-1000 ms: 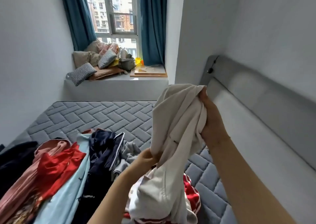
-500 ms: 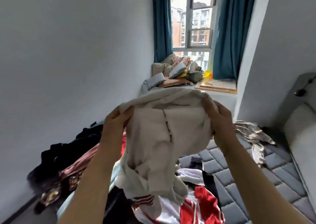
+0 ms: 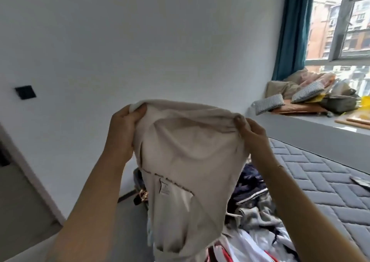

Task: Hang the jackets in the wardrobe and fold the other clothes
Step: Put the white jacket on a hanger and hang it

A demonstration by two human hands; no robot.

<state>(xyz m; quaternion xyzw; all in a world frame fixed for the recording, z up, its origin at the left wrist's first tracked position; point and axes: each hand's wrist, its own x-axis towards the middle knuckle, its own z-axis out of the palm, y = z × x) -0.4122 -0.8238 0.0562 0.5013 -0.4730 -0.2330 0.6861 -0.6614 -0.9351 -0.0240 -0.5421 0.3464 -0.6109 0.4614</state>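
The cream garment (image 3: 186, 161) hangs in the air in front of the person, stretched between both hands above the heap of clothes (image 3: 258, 217) on the bed (image 3: 324, 177). The left hand (image 3: 122, 133) grips one upper corner, fingers curled round a bunched fold of cloth; the right hand (image 3: 250, 133) pinches the opposite end of the top edge between thumb and fingertips. Held apart like this, the hands pull the top edge nearly straight and let the rest drop freely, which probably serves to open the piece out and show what kind of clothing it is. A seam and a small label (image 3: 164, 187) face the camera, so the garment appears to be inside out or seen from its inner side. Whether it is a jacket for the wardrobe or something to fold I cannot tell yet. The lower part trails down to the heap, just touching or nearly touching it. Beyond, cushions (image 3: 288, 95) lie piled on the window ledge (image 3: 312, 125) beside the teal curtain (image 3: 290, 31).
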